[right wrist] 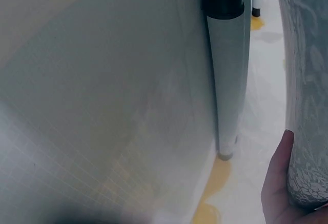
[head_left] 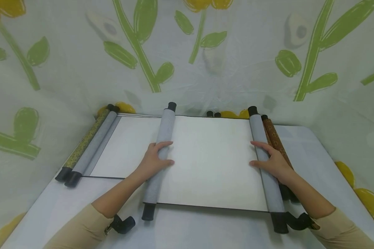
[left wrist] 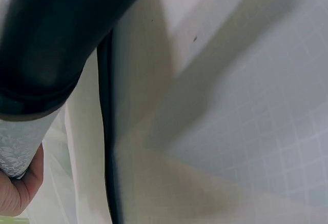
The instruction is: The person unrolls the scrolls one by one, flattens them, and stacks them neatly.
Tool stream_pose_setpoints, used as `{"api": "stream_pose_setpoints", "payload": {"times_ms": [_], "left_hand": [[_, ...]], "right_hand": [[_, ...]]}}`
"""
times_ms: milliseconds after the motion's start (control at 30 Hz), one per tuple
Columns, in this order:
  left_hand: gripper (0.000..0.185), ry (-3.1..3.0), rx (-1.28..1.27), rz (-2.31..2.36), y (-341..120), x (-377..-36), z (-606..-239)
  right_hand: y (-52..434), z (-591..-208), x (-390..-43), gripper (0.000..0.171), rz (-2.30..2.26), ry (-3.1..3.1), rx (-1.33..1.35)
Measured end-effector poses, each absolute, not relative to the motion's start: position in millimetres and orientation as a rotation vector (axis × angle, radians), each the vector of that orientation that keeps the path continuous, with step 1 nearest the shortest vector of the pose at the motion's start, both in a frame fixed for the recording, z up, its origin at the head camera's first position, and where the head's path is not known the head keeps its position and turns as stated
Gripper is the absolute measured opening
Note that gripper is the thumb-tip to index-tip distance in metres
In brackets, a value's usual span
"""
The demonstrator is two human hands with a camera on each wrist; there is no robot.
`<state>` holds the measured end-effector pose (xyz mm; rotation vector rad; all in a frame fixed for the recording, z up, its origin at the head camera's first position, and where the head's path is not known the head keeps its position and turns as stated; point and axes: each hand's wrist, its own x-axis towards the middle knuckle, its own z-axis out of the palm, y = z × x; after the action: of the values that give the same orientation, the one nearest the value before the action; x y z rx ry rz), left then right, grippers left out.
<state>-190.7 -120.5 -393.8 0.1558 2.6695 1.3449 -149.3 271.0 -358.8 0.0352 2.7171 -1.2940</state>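
Observation:
A scroll lies unrolled on the table, white paper (head_left: pixel 212 162) stretched between two grey rolls with black end caps. My left hand (head_left: pixel 158 156) grips the left roll (head_left: pixel 162 138), fingers curled over its top and thumb on the paper side. My right hand (head_left: pixel 268 159) grips the right roll (head_left: pixel 261 138) the same way. In the left wrist view the left hand (left wrist: pixel 20 188) cups the patterned grey roll (left wrist: pixel 18 142) below its black cap (left wrist: pixel 46 44). The right wrist view shows the right hand (right wrist: pixel 279 183) against its roll (right wrist: pixel 307 80), with a second grey roll (right wrist: pixel 228 80) beyond.
Another partly unrolled scroll (head_left: pixel 93 148) and a green-gold rolled scroll (head_left: pixel 84 141) lie at the left. A brown patterned scroll (head_left: pixel 275 141) lies just right of my right hand. The table (head_left: pixel 205 228) has a pale blue cloth. Floral fabric walls (head_left: pixel 237 69) close in the sides and back.

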Motion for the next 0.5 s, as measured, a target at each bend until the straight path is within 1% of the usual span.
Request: {"api": "stream_pose_setpoints", "payload": {"times_ms": [233, 500], "left_hand": [[0.065, 2.671, 0.121, 1.339, -119.9, -191.5, -392.2], [0.065, 2.684, 0.142, 1.341, -118.1, -190.7, -389.7]], "right_hand": [[271.2, -357.6, -149.5, 0.082, -1.296, 2.732, 0.025], [275.7, -356.1, -148.5, 0.074, -1.315, 2.715, 0.018]]}}
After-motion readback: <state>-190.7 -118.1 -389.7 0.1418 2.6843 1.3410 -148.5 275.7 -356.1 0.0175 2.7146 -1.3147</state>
